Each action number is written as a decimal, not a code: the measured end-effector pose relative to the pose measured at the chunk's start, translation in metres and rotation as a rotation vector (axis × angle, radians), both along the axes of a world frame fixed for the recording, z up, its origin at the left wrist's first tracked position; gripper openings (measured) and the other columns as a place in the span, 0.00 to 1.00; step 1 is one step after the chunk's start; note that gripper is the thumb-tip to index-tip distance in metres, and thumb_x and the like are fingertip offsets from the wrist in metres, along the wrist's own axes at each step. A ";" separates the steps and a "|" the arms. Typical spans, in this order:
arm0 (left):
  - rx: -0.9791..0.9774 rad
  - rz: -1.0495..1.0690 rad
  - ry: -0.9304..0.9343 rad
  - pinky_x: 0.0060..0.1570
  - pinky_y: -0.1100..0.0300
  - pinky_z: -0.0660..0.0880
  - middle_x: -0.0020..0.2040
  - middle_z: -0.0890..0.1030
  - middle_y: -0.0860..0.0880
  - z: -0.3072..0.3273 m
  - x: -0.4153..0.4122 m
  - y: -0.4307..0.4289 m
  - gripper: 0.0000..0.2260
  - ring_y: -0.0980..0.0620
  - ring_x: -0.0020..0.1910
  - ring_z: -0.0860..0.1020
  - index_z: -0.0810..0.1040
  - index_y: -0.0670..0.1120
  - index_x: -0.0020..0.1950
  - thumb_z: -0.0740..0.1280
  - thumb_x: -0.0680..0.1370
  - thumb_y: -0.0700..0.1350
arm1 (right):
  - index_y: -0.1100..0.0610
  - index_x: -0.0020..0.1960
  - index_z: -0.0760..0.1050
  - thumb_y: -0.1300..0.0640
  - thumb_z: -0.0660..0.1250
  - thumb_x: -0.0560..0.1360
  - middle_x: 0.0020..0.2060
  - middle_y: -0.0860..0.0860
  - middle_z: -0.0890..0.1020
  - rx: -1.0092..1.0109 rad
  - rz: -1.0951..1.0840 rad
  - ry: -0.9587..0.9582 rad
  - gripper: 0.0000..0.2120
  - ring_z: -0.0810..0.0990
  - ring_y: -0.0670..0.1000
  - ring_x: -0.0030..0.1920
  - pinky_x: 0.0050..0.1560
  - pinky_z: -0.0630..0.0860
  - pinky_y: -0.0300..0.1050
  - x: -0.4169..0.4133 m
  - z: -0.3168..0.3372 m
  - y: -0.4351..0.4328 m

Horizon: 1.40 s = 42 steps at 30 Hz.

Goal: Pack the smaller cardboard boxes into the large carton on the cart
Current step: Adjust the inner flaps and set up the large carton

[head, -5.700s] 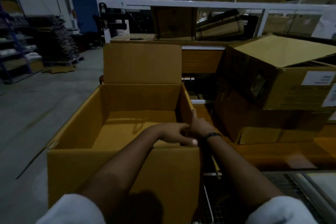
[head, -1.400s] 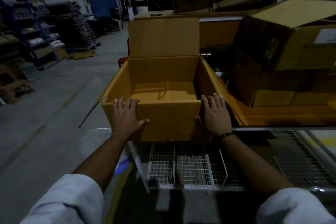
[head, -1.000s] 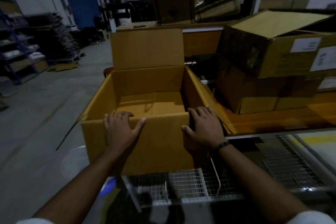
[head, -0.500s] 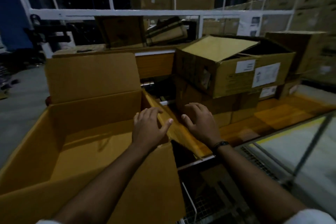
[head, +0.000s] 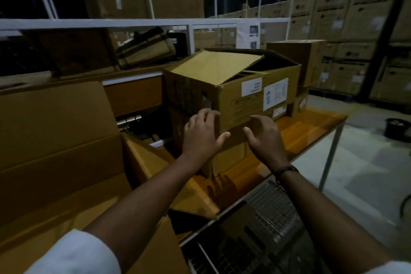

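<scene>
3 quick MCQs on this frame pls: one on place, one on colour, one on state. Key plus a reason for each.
1. Where does the labelled box sit?
A. on the floor
B. on top of another box on the table
C. on a high shelf

2. What colour is the table top?
A. orange
B. white
C. blue

3. How are the left hand and right hand?
A. both are fists
B. each holds a small box
C. both open, holding nothing

Key:
1 B: it rests on a lower box that stands on the table.
2 A: the bare surface beside the boxes is orange.
3 C: the fingers are spread in front of the boxes and enclose nothing.
</scene>
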<state>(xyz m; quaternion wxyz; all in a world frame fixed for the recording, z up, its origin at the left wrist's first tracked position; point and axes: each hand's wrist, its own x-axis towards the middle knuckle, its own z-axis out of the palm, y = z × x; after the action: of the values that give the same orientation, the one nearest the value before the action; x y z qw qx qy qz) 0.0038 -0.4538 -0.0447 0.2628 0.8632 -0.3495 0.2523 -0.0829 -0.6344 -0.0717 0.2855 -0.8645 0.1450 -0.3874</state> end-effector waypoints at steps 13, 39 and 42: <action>0.014 0.161 -0.046 0.72 0.35 0.65 0.82 0.61 0.49 0.056 0.069 -0.088 0.37 0.39 0.79 0.57 0.58 0.57 0.82 0.70 0.78 0.60 | 0.55 0.70 0.73 0.51 0.69 0.80 0.67 0.54 0.77 -0.083 0.009 -0.045 0.20 0.71 0.55 0.70 0.68 0.71 0.51 0.035 0.020 -0.096; -0.138 -0.052 0.144 0.62 0.29 0.74 0.83 0.54 0.53 0.048 0.073 0.042 0.32 0.40 0.78 0.61 0.59 0.68 0.79 0.68 0.77 0.61 | 0.53 0.79 0.60 0.30 0.78 0.64 0.81 0.62 0.49 -0.100 -0.041 -0.221 0.54 0.53 0.67 0.79 0.69 0.69 0.69 0.037 0.040 -0.180; -0.205 -0.009 0.205 0.64 0.30 0.72 0.84 0.52 0.48 0.041 0.067 0.035 0.30 0.36 0.78 0.61 0.59 0.73 0.76 0.69 0.78 0.62 | 0.52 0.77 0.59 0.27 0.77 0.61 0.79 0.61 0.54 0.033 -0.003 -0.260 0.56 0.59 0.64 0.77 0.64 0.76 0.68 0.032 0.047 -0.196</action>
<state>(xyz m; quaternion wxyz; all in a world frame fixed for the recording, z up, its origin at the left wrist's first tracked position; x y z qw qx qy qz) 0.0709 -0.4185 -0.0039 0.3851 0.8515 -0.2970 0.1963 -0.0513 -0.8299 -0.0247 0.3153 -0.8021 0.1145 -0.4941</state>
